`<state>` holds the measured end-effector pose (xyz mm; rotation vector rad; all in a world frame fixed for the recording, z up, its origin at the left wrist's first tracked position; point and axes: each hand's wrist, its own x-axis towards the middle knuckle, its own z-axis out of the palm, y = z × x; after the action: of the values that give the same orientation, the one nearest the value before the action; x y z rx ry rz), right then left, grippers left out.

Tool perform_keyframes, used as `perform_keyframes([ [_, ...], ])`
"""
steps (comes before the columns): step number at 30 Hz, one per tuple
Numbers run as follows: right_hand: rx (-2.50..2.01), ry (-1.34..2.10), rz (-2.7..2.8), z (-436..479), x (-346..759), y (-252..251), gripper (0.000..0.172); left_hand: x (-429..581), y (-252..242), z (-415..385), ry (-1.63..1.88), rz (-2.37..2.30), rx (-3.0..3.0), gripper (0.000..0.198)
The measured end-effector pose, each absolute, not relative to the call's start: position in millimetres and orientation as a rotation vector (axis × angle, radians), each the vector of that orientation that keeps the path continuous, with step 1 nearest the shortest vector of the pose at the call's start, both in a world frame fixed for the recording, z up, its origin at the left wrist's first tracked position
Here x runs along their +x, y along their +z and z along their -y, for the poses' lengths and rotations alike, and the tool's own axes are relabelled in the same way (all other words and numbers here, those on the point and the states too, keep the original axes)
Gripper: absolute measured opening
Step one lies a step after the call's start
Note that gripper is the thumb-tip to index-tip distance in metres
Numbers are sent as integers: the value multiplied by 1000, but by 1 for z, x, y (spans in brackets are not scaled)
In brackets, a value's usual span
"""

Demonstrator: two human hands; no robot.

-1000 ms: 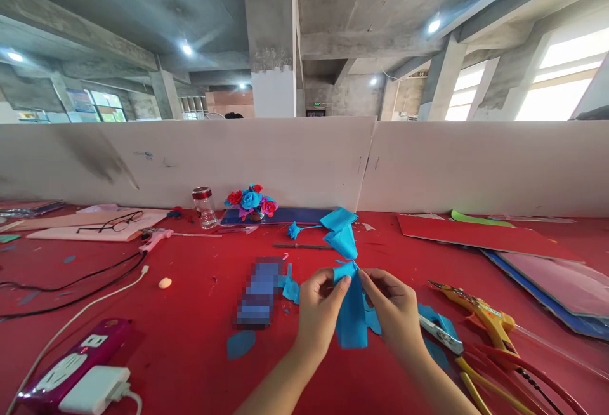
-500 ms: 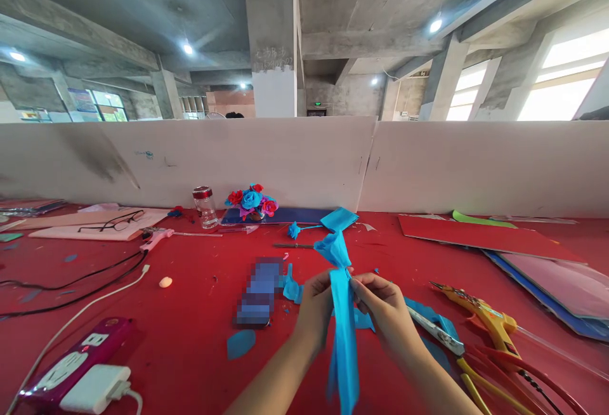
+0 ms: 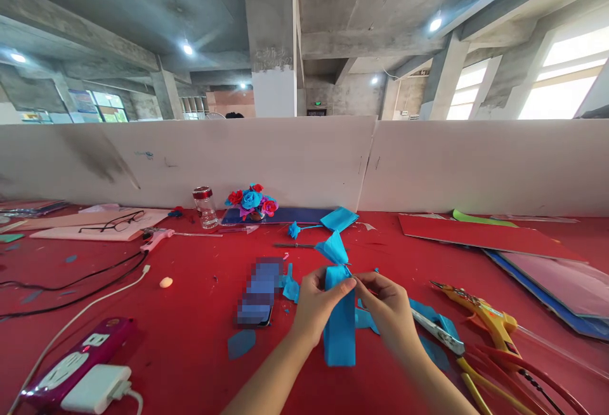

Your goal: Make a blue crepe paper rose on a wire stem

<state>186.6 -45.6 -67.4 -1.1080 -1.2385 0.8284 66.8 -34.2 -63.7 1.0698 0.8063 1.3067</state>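
Between my two hands is a blue crepe paper strip (image 3: 340, 339), its long end hanging down toward me. Above my fingers, a flared blue paper flower (image 3: 333, 247) rises from the same spot. My left hand (image 3: 320, 304) is closed, its thumb pressing the strip near the top. My right hand (image 3: 386, 301) pinches the paper's right edge, fingertips close to the left thumb. Whether a stem runs inside the pinch is hidden. A small blue paper flower on a stem (image 3: 294, 230) lies beyond my hands, beside a folded blue paper piece (image 3: 339, 218).
Left of my hands lies a blurred phone (image 3: 259, 291). To the right are a yellow glue gun (image 3: 490, 313), a utility knife (image 3: 440, 332) and red-handled pliers (image 3: 518, 364). A glass jar (image 3: 205, 209), paper bouquet (image 3: 252, 200) and purple power strip (image 3: 78, 361) are also on the red table.
The hanging strip has swung and spread, now looking wider and shorter. My left thumb has come across onto its front near my right fingertips. The flower top has turned slightly.
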Motion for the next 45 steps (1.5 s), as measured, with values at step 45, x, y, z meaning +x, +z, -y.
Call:
perform_keyframes([
  [45,-961,1246,1025,47,175,-77,27,65,-72,27,1295,-901,927,31],
])
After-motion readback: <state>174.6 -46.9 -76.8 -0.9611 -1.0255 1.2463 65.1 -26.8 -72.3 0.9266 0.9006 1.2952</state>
